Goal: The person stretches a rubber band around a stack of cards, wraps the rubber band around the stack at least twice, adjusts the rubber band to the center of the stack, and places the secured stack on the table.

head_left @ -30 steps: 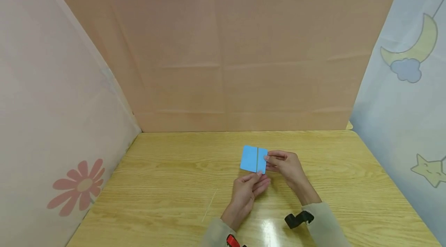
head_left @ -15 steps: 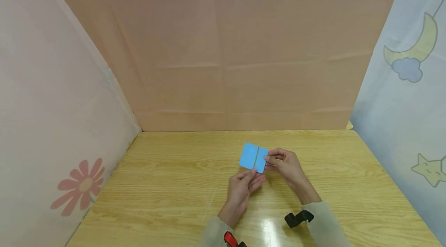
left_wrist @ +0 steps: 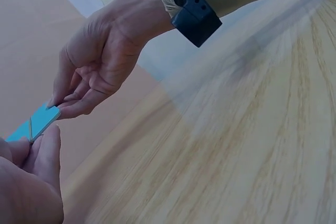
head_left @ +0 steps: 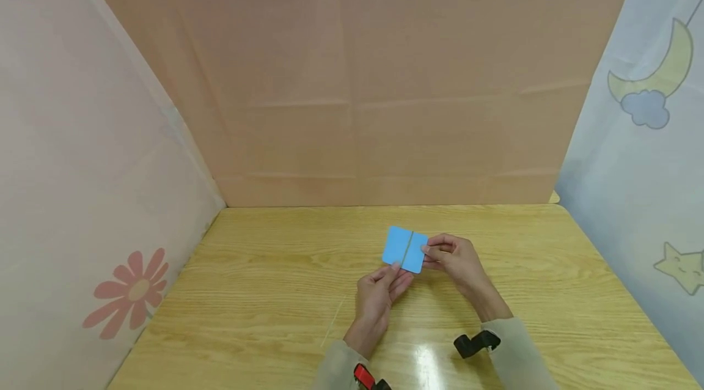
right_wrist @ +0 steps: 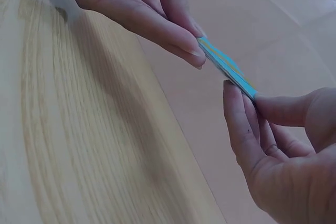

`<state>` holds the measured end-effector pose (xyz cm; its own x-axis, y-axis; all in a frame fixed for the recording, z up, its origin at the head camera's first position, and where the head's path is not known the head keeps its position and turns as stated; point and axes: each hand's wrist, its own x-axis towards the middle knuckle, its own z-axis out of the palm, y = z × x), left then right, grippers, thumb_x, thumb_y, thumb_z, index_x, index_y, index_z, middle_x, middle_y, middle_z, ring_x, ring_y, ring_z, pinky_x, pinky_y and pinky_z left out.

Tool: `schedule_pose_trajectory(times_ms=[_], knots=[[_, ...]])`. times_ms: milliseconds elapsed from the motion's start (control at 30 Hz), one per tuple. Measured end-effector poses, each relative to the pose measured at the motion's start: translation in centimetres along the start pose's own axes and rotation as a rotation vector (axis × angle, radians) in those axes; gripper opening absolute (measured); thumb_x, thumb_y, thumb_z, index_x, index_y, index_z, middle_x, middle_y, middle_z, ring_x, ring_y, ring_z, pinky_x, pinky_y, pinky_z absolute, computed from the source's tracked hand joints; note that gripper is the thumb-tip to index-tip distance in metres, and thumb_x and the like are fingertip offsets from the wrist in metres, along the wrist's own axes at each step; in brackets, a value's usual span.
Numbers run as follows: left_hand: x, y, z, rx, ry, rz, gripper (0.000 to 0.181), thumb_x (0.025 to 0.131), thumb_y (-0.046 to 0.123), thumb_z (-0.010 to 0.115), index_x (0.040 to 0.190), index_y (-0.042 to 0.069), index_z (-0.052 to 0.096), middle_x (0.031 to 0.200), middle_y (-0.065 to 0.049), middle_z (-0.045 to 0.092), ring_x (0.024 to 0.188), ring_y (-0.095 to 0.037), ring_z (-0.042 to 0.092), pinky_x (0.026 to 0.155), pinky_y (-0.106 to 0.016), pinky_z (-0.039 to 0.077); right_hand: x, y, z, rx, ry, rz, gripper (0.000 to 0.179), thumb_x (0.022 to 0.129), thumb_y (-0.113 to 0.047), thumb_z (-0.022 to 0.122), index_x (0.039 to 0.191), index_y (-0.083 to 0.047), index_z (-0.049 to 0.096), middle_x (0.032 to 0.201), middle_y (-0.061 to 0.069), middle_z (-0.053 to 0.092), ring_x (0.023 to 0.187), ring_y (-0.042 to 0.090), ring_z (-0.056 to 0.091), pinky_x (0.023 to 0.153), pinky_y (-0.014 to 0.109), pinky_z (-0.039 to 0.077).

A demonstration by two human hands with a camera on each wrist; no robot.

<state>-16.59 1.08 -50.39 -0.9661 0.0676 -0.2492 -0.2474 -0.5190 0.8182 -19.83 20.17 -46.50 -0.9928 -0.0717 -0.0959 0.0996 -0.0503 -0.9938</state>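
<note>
Above the table, both hands hold a thin stack of blue cards (head_left: 395,246) with rounded corners. A tan rubber band (head_left: 407,247) runs across the stack, right of its middle. My left hand (head_left: 374,301) pinches the near edge by the band, thumb on top and fingers beneath. At the right edge, my right hand (head_left: 461,261) pinches the cards between thumb and fingers. The right wrist view shows the layered edge of the stack (right_wrist: 223,62) between the two hands. In the left wrist view, the band (left_wrist: 30,127) crosses the cards close to the left thumb.
A wood-grain table (head_left: 264,292) extends under the hands. Behind it stands a plain tan cloth backdrop (head_left: 352,103). Pale cloth panels border both sides, with a flower print (head_left: 132,292) on the left and a moon print (head_left: 660,66) on the right.
The left hand has slid leftward along the near edge of the cards. The band has gone from nearly straight to slanted across the stack. The right hand keeps its grip.
</note>
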Motion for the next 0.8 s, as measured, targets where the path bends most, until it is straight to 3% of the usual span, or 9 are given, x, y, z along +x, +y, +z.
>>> schedule_pose_trajectory(times_ms=[200, 367, 633, 800], knots=[[0.2, -0.1, 0.2, -0.009, -0.028, -0.028, 0.036, 0.104, 0.02, 0.068, 0.125, -0.01, 0.069, 0.102, -0.016, 0.08, 0.1, -0.023, 0.08, 0.096, -0.035, 0.063, 0.1, 0.0, -0.3, -0.023, 0.001, -0.001, 0.028, 0.102, -0.005, 0.068, 0.123, 0.012, 0.059, 0.091, -0.001, 0.071, 0.082, 0.013, 0.074, 0.088, 0.04, 0.066], [-0.3, -0.6, 0.7, -0.005, -0.071, -0.058, 0.031, 0.101, 0.015, 0.072, 0.12, -0.009, 0.071, 0.099, -0.014, 0.08, 0.098, -0.023, 0.08, 0.095, -0.036, 0.063, 0.1, 0.1, -0.3, -0.025, 0.007, 0.011, 0.028, 0.102, -0.006, 0.069, 0.123, 0.01, 0.061, 0.092, -0.001, 0.071, 0.083, 0.014, 0.074, 0.085, 0.036, 0.067], [-0.3, -1.0, 0.7, 0.019, -0.026, -0.069, 0.027, 0.101, 0.013, 0.071, 0.119, -0.008, 0.073, 0.095, -0.014, 0.08, 0.095, -0.024, 0.081, 0.092, -0.036, 0.065, 0.0, 0.5, 0.1, 0.014, -0.03, 0.004, 0.023, 0.1, -0.004, 0.069, 0.118, 0.009, 0.061, 0.089, 0.0, 0.07, 0.081, 0.013, 0.074, 0.083, 0.035, 0.067], [-0.1, -0.8, 0.3, 0.0, -0.029, -0.057, 0.03, 0.102, 0.014, 0.07, 0.122, -0.009, 0.072, 0.098, -0.014, 0.081, 0.096, -0.023, 0.08, 0.093, -0.036, 0.064, -0.2, 0.2, 0.2, 0.004, -0.018, 0.003, 0.025, 0.101, -0.004, 0.069, 0.12, 0.01, 0.06, 0.091, 0.0, 0.068, 0.081, 0.013, 0.073, 0.084, 0.035, 0.067]])
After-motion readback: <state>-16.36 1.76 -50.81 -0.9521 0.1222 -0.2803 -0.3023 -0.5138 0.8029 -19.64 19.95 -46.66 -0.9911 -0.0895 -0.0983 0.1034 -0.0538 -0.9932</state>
